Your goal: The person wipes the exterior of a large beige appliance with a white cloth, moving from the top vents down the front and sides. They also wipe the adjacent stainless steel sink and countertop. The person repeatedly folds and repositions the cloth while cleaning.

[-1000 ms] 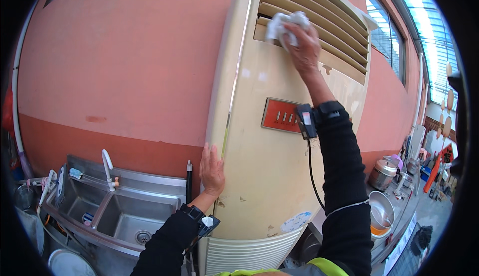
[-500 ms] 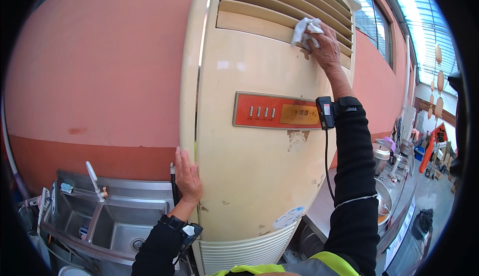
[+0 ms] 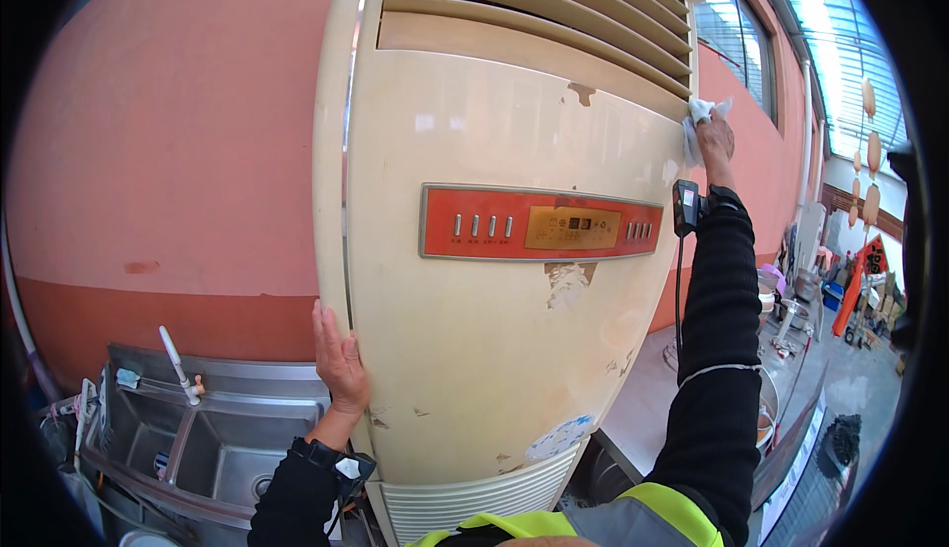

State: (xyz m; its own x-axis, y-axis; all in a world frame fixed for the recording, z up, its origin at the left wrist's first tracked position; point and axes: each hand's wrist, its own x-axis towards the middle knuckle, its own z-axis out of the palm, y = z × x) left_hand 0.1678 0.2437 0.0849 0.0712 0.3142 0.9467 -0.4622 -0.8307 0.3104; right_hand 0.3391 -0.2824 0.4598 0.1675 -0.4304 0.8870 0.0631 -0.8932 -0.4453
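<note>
In front of me stands a tall cream floor-standing air conditioner, with louvres at its top and a red control panel across its middle. Paint has flaked off in several spots. My right hand is closed on a white cloth, at the cabinet's upper right edge just beneath the louvres; part of the fingers is hidden by the cloth. Fingers stretched upward, my left hand rests against the cabinet's lower left side.
At lower left is a steel double sink with a white tap. A pink and red wall rises behind. To the right are a metal counter with pots and bowls, and a window higher up.
My right hand has moved right and down with the cloth, from the louvres' lower edge to the cabinet's right edge. The cabinet appears farther left in view; my left hand stays against its side.
</note>
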